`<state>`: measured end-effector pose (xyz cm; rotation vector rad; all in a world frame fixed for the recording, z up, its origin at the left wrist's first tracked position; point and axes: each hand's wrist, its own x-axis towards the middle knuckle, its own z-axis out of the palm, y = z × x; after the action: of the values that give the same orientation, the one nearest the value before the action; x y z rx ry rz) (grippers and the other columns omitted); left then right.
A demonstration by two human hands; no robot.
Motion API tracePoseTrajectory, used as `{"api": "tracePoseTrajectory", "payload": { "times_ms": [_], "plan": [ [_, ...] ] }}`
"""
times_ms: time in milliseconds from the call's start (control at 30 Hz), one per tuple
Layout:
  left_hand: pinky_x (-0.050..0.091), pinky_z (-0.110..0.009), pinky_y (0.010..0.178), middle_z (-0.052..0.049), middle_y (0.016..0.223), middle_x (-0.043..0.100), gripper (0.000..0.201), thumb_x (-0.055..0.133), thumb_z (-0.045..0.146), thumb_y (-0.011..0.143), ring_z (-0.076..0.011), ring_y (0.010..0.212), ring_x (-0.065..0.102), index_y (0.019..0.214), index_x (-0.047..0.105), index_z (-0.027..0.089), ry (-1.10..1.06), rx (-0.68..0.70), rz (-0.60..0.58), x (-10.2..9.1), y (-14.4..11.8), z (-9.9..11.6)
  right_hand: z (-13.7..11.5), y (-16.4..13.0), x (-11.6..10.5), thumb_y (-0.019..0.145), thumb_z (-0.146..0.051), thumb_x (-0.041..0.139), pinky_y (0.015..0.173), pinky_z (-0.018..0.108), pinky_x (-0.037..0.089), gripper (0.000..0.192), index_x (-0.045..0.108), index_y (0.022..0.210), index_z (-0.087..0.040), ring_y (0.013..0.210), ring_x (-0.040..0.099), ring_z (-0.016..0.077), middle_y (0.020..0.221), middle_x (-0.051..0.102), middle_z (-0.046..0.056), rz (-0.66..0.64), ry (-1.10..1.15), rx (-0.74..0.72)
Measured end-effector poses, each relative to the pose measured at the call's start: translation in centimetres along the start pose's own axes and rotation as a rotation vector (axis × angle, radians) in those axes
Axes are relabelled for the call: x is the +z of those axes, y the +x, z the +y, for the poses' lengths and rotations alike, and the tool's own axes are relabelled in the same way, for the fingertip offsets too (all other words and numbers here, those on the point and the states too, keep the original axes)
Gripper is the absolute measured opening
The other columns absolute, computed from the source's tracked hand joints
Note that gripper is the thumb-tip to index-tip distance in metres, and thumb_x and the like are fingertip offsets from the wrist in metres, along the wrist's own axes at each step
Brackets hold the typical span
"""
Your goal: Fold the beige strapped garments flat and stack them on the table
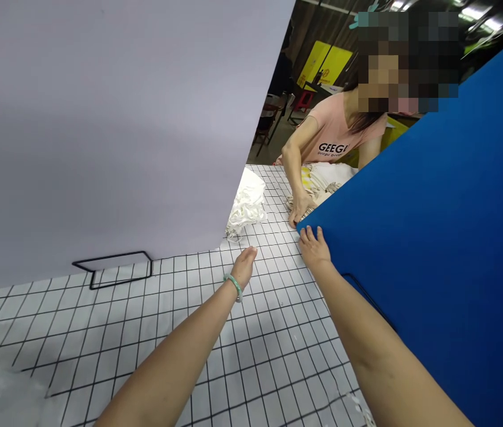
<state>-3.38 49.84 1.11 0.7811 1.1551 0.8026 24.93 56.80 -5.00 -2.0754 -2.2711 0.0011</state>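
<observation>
My right hand (pixel 314 246) lies against the near corner of a large blue board (pixel 416 231), its visible fingers stretched out and slightly apart. To the left, my left hand (pixel 245 265), with a green bangle (pixel 234 287) on the wrist, is held over the checked tabletop. Its thumb side shows, while most of its fingers are hidden. Just up and left of it is the lower right corner of a big pale grey-white board (pixel 113 130). Both boards stand tilted above the table, each with a black wire bracket (pixel 120 270) or similar black line at its lower edge.
Across the table (pixel 260 332), a person in a pink shirt (pixel 329 133) has one hand (pixel 300 204) by the blue board's corner, beside folded cream cloth (pixel 322 187). A white heap of cloth or cords (pixel 248 198) lies behind my left hand. Clear plastic (pixel 2 394) sits at lower left.
</observation>
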Motion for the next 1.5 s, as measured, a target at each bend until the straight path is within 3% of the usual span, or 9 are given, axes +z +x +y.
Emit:
{"api": "tracePoseTrajectory", "payload": {
  "times_ms": [433, 733, 833, 933, 1067, 1167, 1233, 1400, 1500],
  "plan": [
    [0.029, -0.038, 0.119, -0.008, 0.157, 0.04, 0.062, 0.053, 0.054, 0.09, -0.0244, 0.146, 0.035, 0.142, 0.052, 0.02, 0.0, 0.035, -0.006, -0.7, -0.3, 1.1, 1.9, -2.5, -0.4, 0.089, -0.019, 0.034, 0.119, 0.055, -0.014, 0.055, 0.057, 0.139, -0.013, 0.154, 0.006, 0.0278, 0.16, 0.033, 0.015, -0.194, -0.417, 0.005],
    [0.03, -0.038, 0.119, -0.01, 0.155, 0.042, 0.053, 0.049, 0.049, 0.094, -0.0246, 0.147, 0.034, 0.138, 0.055, 0.019, -0.003, 0.016, -0.024, 0.0, -1.4, 1.0, 1.3, -3.2, -1.5, 0.088, -0.017, 0.037, 0.12, 0.057, -0.006, 0.053, 0.058, 0.137, -0.014, 0.152, 0.015, 0.0299, 0.158, 0.035, 0.015, -0.214, -0.546, 0.025],
    [0.035, -0.039, 0.116, -0.013, 0.149, 0.05, 0.047, 0.049, 0.041, 0.095, -0.025, 0.141, 0.042, 0.134, 0.057, 0.016, -0.02, 0.03, 0.027, -0.1, -3.6, 1.7, -0.8, -3.5, -2.3, 0.086, -0.008, 0.033, 0.117, 0.063, 0.01, 0.051, 0.065, 0.125, -0.01, 0.143, 0.035, 0.0364, 0.147, 0.049, 0.021, -0.181, -0.519, 0.008],
    [0.042, -0.04, 0.11, -0.013, 0.136, 0.061, 0.039, 0.054, 0.034, 0.092, -0.0258, 0.13, 0.054, 0.125, 0.062, 0.016, -0.063, 0.139, 0.13, -0.8, -8.1, 2.6, -4.6, -4.5, -1.8, 0.087, -0.009, 0.032, 0.102, 0.062, 0.034, 0.043, 0.069, 0.109, -0.009, 0.111, 0.06, 0.0375, 0.119, 0.065, 0.025, -0.1, -0.405, -0.082],
    [0.044, -0.043, 0.106, -0.008, 0.127, 0.064, 0.022, 0.059, 0.027, 0.088, -0.0247, 0.123, 0.057, 0.109, 0.067, 0.024, -0.038, 0.325, 0.334, -2.8, -14.9, 4.4, -13.3, -6.7, 1.2, 0.091, -0.031, 0.042, 0.072, 0.048, 0.05, 0.031, 0.066, 0.104, -0.016, 0.08, 0.062, 0.031, 0.096, 0.068, 0.016, 0.126, 0.061, -0.378],
    [0.045, -0.041, 0.102, -0.007, 0.119, 0.064, 0.016, 0.055, 0.023, 0.089, -0.0223, 0.116, 0.058, 0.102, 0.066, 0.024, 0.026, 0.459, 0.535, -6.7, -19.9, 7.1, -22.7, -9.7, 1.7, 0.094, -0.036, 0.044, 0.077, 0.043, 0.053, 0.028, 0.065, 0.101, -0.02, 0.084, 0.063, 0.0271, 0.097, 0.069, 0.012, 0.076, 0.525, -0.576],
    [0.045, -0.04, 0.101, -0.007, 0.117, 0.062, 0.017, 0.054, 0.025, 0.092, -0.0217, 0.115, 0.057, 0.107, 0.062, 0.024, 0.109, 0.6, 0.724, -11.5, -23.3, 9.5, -29.7, -11.8, 0.4, 0.096, -0.04, 0.044, 0.083, 0.043, 0.054, 0.028, 0.065, 0.104, -0.023, 0.095, 0.064, 0.0265, 0.102, 0.069, 0.01, -0.056, 0.761, -0.582],
    [0.036, -0.041, 0.11, -0.009, 0.129, 0.051, 0.031, 0.059, 0.025, 0.088, -0.024, 0.126, 0.047, 0.117, 0.05, 0.021, 0.481, 0.853, 1.461, -30.6, -31.4, 15.0, -46.7, -12.7, -6.0, 0.091, -0.054, 0.05, 0.104, 0.048, 0.046, 0.04, 0.065, 0.11, -0.023, 0.118, 0.06, 0.0287, 0.121, 0.066, 0.011, -0.548, 1.244, -0.419],
    [0.02, -0.044, 0.12, -0.014, 0.14, 0.042, 0.027, 0.059, 0.026, 0.09, -0.0268, 0.141, 0.03, 0.113, 0.048, 0.017, 0.681, 0.639, 1.707, -42.8, -35.3, 17.4, -56.0, -11.2, -9.5, 0.08, -0.06, 0.064, 0.112, 0.048, 0.037, 0.056, 0.064, 0.117, -0.018, 0.128, 0.054, 0.0312, 0.131, 0.062, 0.014, -0.823, 1.461, -0.234]
  ]
}}
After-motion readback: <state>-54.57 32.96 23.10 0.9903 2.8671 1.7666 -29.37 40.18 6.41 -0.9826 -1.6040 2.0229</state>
